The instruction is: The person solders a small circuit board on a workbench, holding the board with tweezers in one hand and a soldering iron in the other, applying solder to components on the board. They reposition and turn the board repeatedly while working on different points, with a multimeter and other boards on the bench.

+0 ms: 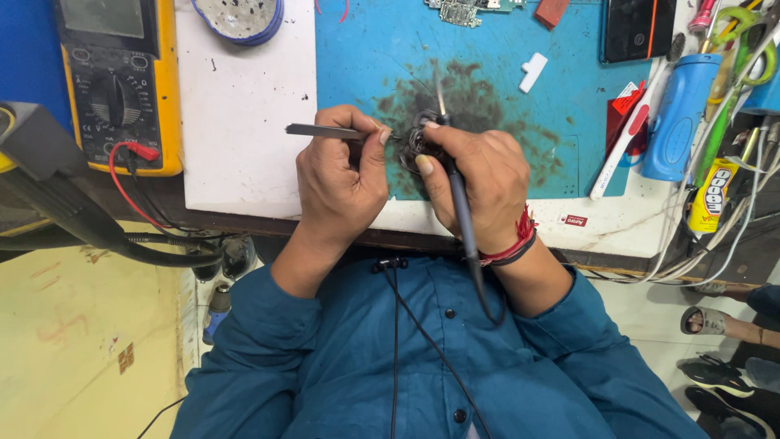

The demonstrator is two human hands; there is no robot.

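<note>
My left hand point(340, 177) is closed around a pair of metal tweezers point(323, 131), thumb and fingers pinched together on the shaft, with the tips pointing toward a small dark round part point(416, 145) that sits between my two hands. My right hand point(474, 180) is wrapped shut on a soldering iron point(460, 213), gripped like a pen; its thin tip rises just above my fingers and its dark cord point(487, 301) runs down past my wrist over my blue shirt point(422, 366). A red thread band point(515, 244) circles that wrist.

The small dark part lies on the blue work mat point(382, 49), in the middle of a dark smudged patch, close to the mat's near edge. My right thumb and forefinger touch it; much of it is hidden by my fingers, so I cannot tell its exact shape.

Left of the mat is a white sheet point(236, 122) on the table point(617, 232), and beyond that a yellow multimeter point(122, 81) with a red lead plugged in. At the mat's far edge lies a small green circuit board point(463, 11); a white plastic piece point(533, 71) rests on the mat toward its right side. Right of the mat stand a blue cylinder point(678, 114), a yellow tube of glue point(712, 195) and a tangle of cables. Above the mat's right corner lies a black phone point(638, 28).
</note>
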